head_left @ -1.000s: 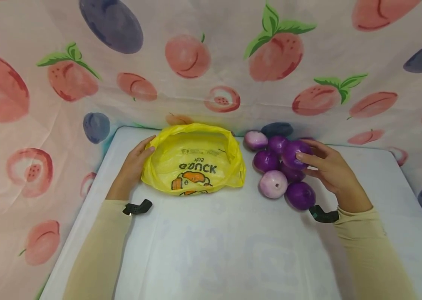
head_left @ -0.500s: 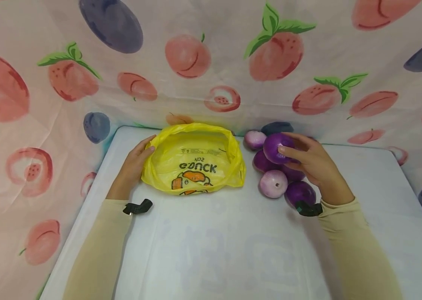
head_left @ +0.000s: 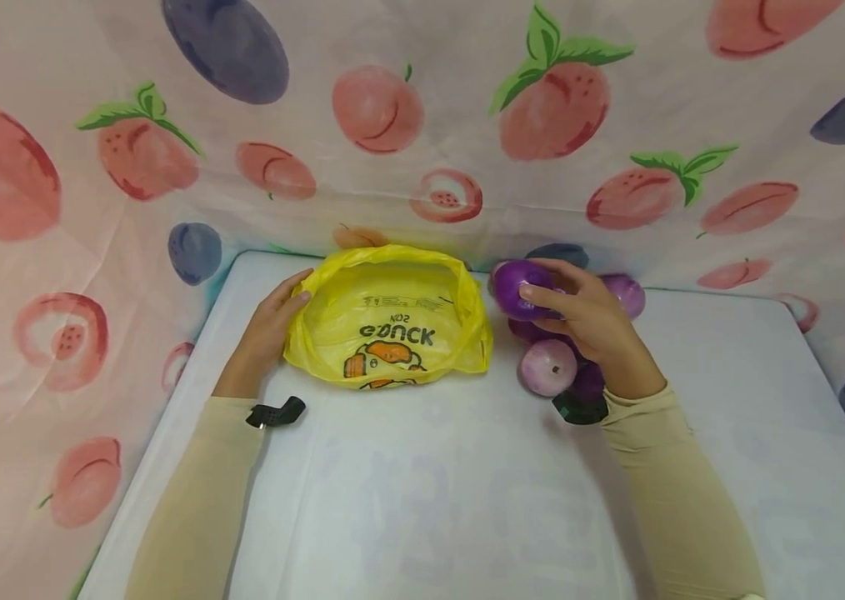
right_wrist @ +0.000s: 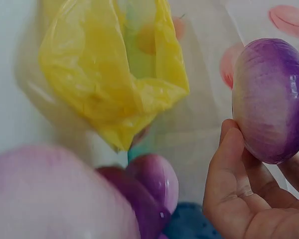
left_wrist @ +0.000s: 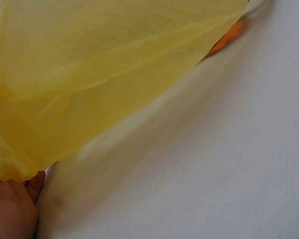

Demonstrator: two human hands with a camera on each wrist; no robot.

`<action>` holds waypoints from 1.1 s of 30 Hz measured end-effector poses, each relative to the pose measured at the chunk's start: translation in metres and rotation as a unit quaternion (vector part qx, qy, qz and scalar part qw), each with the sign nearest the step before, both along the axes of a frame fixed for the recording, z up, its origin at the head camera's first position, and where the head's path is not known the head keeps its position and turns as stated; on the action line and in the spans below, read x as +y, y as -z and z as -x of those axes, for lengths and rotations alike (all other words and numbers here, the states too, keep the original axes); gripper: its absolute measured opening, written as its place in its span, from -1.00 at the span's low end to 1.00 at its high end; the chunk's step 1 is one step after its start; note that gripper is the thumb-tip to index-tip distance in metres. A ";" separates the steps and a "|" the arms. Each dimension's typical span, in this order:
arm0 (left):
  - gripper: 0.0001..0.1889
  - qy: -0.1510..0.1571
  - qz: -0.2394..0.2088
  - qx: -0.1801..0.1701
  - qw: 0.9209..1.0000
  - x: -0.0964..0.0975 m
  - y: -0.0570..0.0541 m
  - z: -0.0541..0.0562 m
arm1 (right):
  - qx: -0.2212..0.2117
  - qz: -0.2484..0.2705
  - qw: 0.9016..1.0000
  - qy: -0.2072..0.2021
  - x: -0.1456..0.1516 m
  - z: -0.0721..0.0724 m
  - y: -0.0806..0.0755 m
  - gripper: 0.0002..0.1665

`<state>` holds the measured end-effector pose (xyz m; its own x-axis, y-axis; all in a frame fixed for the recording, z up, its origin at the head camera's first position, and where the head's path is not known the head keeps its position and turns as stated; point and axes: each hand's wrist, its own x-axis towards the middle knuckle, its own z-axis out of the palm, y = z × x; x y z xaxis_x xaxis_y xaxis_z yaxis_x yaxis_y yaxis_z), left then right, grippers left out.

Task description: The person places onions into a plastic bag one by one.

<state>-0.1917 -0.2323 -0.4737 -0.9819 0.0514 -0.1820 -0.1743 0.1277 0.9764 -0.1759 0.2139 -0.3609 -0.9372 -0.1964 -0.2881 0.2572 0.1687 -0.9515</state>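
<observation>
A yellow plastic bag (head_left: 332, 325) with a printed cartoon lies on the table, its mouth spread wide. My left hand (head_left: 261, 333) pinches its left rim, thumb over the edge; the left wrist view shows the bag's film (left_wrist: 89, 94) above the table. My right hand (head_left: 598, 325) grips a purple onion (head_left: 518, 292) between thumb and fingers, right of the bag. In the right wrist view this onion (right_wrist: 269, 99) is pale on one side, deep purple on the other. A pale onion (head_left: 547, 367) and several purple ones lie beneath the right hand, partly hidden.
Behind the right hand a lilac onion (head_left: 625, 294) lies near the table's back edge. The table (head_left: 422, 492) has a white cover. A fruit-print cloth (head_left: 445, 133) rises behind it and along the left side. A black wrist camera (head_left: 276, 413) sits at the left cuff.
My right hand has carried the purple onion leftward from over the pile toward the bag, uncovering the lilac onion behind it. The left hand and bag have stayed in place.
</observation>
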 end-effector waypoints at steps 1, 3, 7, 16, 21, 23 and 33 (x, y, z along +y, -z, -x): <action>-0.44 0.001 0.002 0.000 1.000 0.000 0.000 0.000 | -0.002 -0.001 1.000 -0.002 -0.003 0.001 0.001 -0.22; -0.45 0.001 0.004 -0.001 1.000 0.000 0.001 -0.001 | -0.007 0.002 1.000 -0.007 -0.009 0.002 0.002 -0.20; -0.44 0.004 0.006 -0.001 1.000 -0.001 0.002 -0.002 | -0.011 0.000 1.000 -0.011 -0.019 0.004 0.003 -0.17; -0.45 0.004 0.007 0.000 1.000 -0.001 -0.002 -0.002 | -0.004 -0.011 1.000 -0.013 -0.040 0.007 0.006 -0.12; -0.44 0.007 0.014 0.005 1.000 -0.002 -0.003 -0.001 | -0.006 0.007 1.000 -0.006 -0.052 0.009 0.009 -0.14; -0.44 0.006 0.014 0.007 1.000 -0.002 -0.002 0.000 | -0.007 0.011 1.000 0.000 -0.057 0.010 0.011 -0.16; -0.44 0.016 -0.007 0.017 1.000 -0.002 0.000 0.001 | -0.002 0.036 0.999 -0.024 -0.080 0.013 0.017 -0.23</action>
